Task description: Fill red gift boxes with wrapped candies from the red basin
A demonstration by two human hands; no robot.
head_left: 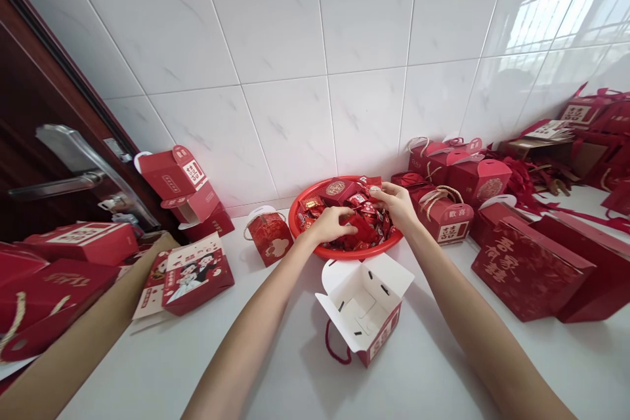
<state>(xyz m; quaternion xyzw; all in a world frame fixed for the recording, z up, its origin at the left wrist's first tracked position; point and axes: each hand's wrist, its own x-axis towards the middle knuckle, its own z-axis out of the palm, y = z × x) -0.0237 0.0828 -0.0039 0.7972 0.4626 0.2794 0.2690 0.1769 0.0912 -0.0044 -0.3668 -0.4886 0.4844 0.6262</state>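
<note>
A red plastic basket (322, 252) against the wall is filled with red-wrapped candies (374, 218) and a dark red box with a gold emblem (339, 190). My left hand (331, 224) is in the basket from the left, fingers curled with a red candy packet (364, 231) at their tips. At the basket's right rim, my right hand (395, 202) pinches a small red candy packet (370, 182). Between my forearms stands a gift box (364, 315), its top flaps spread and its white inside showing nothing in it. A dark red cord handle (329, 344) hangs from its left side.
A small red gift box (269, 236) stands left of the basket. Closed gift boxes (445, 216) and red paper bags (534, 269) stand to the right. Further left are a flat printed box (197, 274), stacked boxes (180, 180), a cardboard carton (98, 321) and a door handle (59, 185).
</note>
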